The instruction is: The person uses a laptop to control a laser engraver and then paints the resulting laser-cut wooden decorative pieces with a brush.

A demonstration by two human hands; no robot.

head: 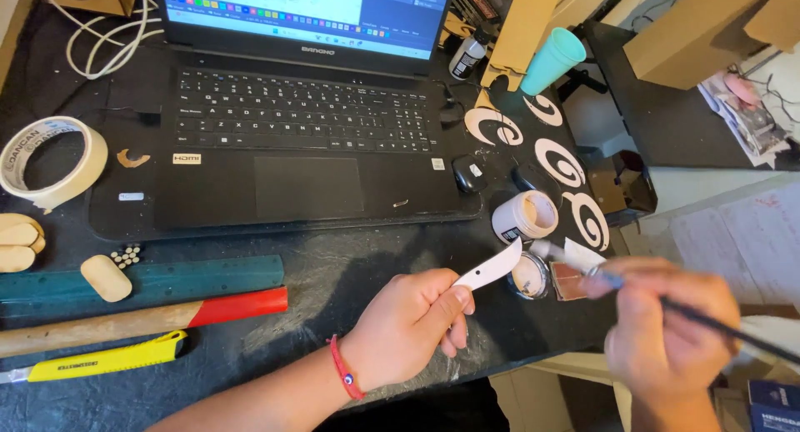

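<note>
My left hand [414,315] pinches a small white curved cut-out piece [492,267] and holds it up over the black table's front edge. My right hand [667,315], blurred by motion, grips a thin dark-handled paintbrush [575,257] whose pale tip sits just right of the piece. An open small jar of cream paint [525,216] stands just behind, and its lid [530,275] lies below the piece.
An open black laptop [300,140] fills the table's middle. White spiral cut-outs [560,164] lie right of it near a teal cup [552,59]. A masking tape roll [52,161], green ruler [167,279], hammer [142,319] and yellow utility knife [104,358] lie at left.
</note>
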